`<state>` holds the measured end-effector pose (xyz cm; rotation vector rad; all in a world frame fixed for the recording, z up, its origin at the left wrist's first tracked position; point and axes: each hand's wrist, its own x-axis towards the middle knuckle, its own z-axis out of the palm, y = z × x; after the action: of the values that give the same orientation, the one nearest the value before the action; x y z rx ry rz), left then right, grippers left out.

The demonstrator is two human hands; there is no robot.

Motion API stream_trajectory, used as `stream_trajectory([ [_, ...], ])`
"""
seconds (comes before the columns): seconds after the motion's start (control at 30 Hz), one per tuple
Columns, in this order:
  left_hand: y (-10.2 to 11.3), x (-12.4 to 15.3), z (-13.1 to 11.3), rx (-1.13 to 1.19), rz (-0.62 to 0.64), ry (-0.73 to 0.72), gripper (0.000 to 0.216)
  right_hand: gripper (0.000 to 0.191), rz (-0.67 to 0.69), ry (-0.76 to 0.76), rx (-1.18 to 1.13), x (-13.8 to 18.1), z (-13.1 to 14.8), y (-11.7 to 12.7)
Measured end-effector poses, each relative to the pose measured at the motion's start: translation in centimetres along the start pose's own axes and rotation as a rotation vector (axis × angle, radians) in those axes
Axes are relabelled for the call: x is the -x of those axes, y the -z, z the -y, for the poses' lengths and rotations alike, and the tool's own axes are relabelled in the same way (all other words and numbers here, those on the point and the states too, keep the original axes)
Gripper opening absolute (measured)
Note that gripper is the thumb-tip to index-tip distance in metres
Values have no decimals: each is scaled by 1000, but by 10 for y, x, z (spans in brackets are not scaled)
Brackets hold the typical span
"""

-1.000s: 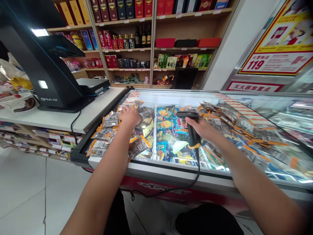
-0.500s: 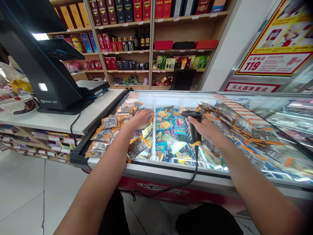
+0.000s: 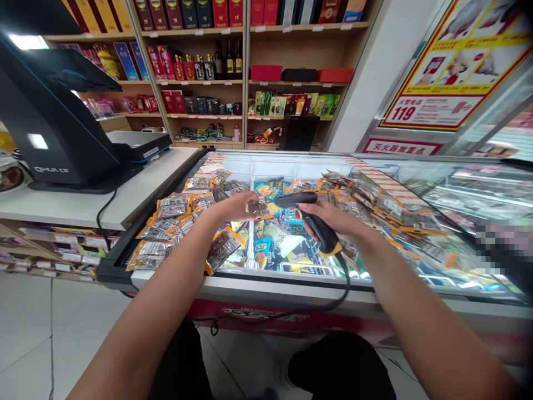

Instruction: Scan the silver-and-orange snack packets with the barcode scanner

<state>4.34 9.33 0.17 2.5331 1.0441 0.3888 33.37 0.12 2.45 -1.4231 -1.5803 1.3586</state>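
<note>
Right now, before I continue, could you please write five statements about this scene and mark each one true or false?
1. The right hand holds a black scanner. True.
2. The left hand is empty. False: the left hand holds an orange-edged packet.
3. The scanner's cable hangs over the display case's front rim. True.
4. The black terminal stands right of the case. False: the terminal stands left, on a white counter.
5. The wall poster shows "119". True.

Left hand (image 3: 238, 206) — packet (image 3: 262, 207), right hand (image 3: 333, 218) — scanner (image 3: 322, 232), freezer (image 3: 270, 284) below
</note>
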Motion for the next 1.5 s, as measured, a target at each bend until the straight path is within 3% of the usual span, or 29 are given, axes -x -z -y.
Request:
stream_trajectory([
  [0.1,-3,-1,3,-15,-6,8,51,51,59,-47,106,1,-1,-3],
  [0.23,-3,-1,4,-9,5,0,51,52,124,-23,42,1,-2,-4],
  [0.87,-3,-1,-6,-77,-17,27,45,52,123,-59,-41,12,9,-1],
  [1.13,-23,-14,-25,158,36,-117,47,45,152,152,-274,-4,-2,-22],
  [1.27,-12,-11,-19,-39,-99,74,53,48,108,164,-218,-11,-6,-29],
  [1.37,5,3,-3,-358,-227,431,48,51,-2,142,-74,-12,-7,-22],
  [1.43,15,12,7,-445,-213,661,51,51,-125,110,19,-14,-9,-14],
  [1.5,21,19,14,-470,-150,735,53,50,-218,79,74,-16,-12,-7],
])
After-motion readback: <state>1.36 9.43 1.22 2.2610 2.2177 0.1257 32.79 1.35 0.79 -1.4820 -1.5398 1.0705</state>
